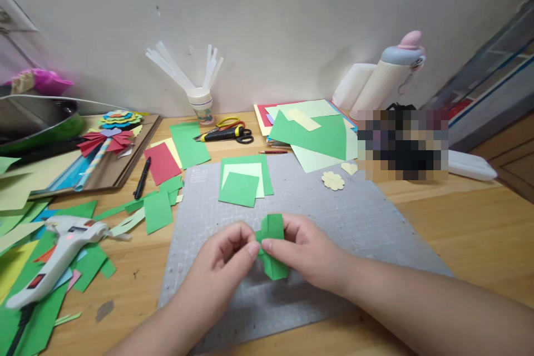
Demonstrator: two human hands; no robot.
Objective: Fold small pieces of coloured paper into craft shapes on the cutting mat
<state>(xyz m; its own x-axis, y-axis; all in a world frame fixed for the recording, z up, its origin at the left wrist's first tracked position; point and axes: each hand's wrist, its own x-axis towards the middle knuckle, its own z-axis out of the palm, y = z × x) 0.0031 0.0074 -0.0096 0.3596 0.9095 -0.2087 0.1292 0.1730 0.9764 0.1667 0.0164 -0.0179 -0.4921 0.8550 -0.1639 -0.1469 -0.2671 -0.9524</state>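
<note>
A folded piece of green paper (pixel 274 265) is held up between both hands, just above the grey cutting mat (pixel 208 311). My left hand (pixel 233 253) pinches its left edge between thumb and fingers. From the right, my right hand (pixel 311 250) grips the same piece, thumb in front and fingers behind. Beyond the hands, green squares (pixel 238 189) and a pale green square (pixel 261 178) overlap on the mat. A cream flower cutout (pixel 333 181) and a cream heart cutout (pixel 349 168) lie to the right.
On the left, a white hot glue gun (pixel 62 256) rests on green paper scraps (pixel 89 270). Scissors (pixel 246 136), a yellow-and-black cutter (pixel 223 134) and a cup of white sticks (pixel 201 104) stand at the back. Stacked paper (pixel 317 136) and a bottle (pixel 386 80) are back right.
</note>
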